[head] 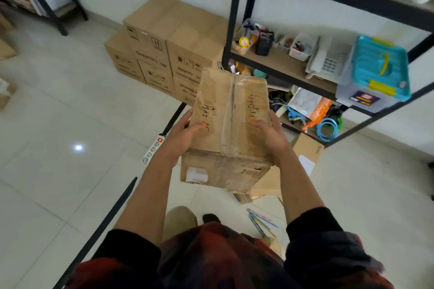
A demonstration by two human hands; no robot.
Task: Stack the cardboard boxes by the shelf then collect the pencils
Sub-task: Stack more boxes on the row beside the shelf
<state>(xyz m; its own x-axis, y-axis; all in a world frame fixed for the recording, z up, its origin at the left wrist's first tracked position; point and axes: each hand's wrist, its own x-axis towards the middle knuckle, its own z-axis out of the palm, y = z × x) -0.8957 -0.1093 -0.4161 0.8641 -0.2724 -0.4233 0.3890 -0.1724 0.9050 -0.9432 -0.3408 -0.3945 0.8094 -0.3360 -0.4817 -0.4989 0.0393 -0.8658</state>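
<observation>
Lying on the floor by the person's feet, the pencils (260,220) wait. Above them, the left hand (187,131) and right hand (267,129) clamp opposite sides of a taped box (230,124), thumbs on top, held in the air. Marked "empty", it likely carries light; its creased, soft walls suit this side grip. Beyond, the stack (169,54) stands beside the shelf (281,63).

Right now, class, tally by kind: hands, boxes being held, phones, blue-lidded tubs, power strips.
Hands: 2 (left hand, right hand)
Held box: 1
Phone: 1
Tub: 1
Power strip: 1
Total: 6
</observation>
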